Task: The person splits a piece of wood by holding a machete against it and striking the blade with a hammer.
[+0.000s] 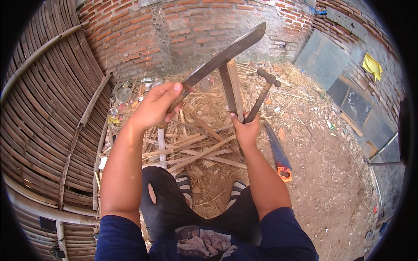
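Observation:
My left hand is wrapped round the handle of a machete, whose long dark blade slants up to the right. The blade crosses at the top end of an upright wooden strip; whether they touch, I cannot tell. My right hand is closed round the lower part of that strip and the handle of a hammer together. The hammer's head points up, just right of the strip. A dark length runs beside the strip's left side; whether it is a separate piece is unclear.
Several wooden strips lie crisscrossed on straw before my feet. A handsaw with an orange handle lies on the dirt to the right. A slatted bamboo wall stands at left, a brick wall behind, and grey panels at right.

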`<state>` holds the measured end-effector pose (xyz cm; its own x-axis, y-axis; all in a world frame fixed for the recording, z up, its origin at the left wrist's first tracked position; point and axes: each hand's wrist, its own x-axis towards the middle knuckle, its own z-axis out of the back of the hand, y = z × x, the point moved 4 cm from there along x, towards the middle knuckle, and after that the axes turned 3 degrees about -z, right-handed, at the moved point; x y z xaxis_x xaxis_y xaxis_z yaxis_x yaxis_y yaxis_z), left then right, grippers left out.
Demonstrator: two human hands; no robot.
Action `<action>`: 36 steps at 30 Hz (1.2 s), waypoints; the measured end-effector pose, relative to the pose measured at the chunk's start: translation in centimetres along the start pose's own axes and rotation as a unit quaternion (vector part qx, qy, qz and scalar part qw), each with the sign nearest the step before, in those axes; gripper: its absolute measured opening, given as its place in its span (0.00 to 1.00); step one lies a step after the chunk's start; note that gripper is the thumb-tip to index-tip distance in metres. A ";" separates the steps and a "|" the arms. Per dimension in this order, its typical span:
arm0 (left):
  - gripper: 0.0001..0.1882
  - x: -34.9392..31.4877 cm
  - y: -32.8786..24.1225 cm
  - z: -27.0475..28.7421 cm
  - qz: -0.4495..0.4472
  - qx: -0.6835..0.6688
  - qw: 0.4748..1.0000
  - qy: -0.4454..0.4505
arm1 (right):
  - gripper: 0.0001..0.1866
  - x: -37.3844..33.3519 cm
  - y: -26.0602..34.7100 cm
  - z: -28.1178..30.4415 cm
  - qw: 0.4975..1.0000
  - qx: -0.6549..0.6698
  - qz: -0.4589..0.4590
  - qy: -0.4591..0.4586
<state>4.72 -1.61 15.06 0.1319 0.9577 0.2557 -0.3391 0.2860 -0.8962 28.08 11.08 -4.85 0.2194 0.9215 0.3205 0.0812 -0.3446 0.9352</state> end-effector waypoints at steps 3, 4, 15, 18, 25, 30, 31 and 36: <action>0.30 0.3 0.2 0.3 -0.021 0.003 1.000 0.010 | 0.23 -0.1 0.6 0.0 1.000 0.006 -0.004 0.005; 0.30 0.2 0.3 0.3 -0.015 0.001 1.000 0.007 | 0.23 -0.2 0.7 0.0 1.000 0.000 0.000 0.003; 0.30 0.5 0.2 1.2 0.010 0.065 0.998 -0.016 | 0.29 0.2 0.7 -0.2 0.997 0.039 0.020 0.060; 0.30 0.6 -1.5 1.2 0.065 0.084 0.994 -0.031 | 0.27 1.4 1.0 2.0 0.988 -0.011 0.151 0.025; 0.33 1.9 -2.3 4.1 0.048 0.184 0.981 0.033 | 0.22 2.9 15.2 12.2 0.956 -0.286 0.063 -0.019; 0.34 1.7 -2.5 3.6 0.074 0.160 0.984 -0.015 | 0.25 2.2 29.7 13.8 0.915 -0.349 0.202 -0.010; 0.35 1.8 -2.5 3.5 0.072 0.158 0.985 -0.013 | 0.25 2.2 32.2 13.7 0.912 -0.339 0.231 -0.016; 0.34 1.4 -3.5 3.0 0.041 0.169 0.985 0.012 | 0.25 2.0 36.9 10.8 0.904 -0.290 0.314 -0.022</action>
<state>3.28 -1.14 19.65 0.1126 0.9780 0.1757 -0.6403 0.2066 -0.7398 41.99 -1.73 28.73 0.0854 0.5648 0.8208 -0.5928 -0.6333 0.4975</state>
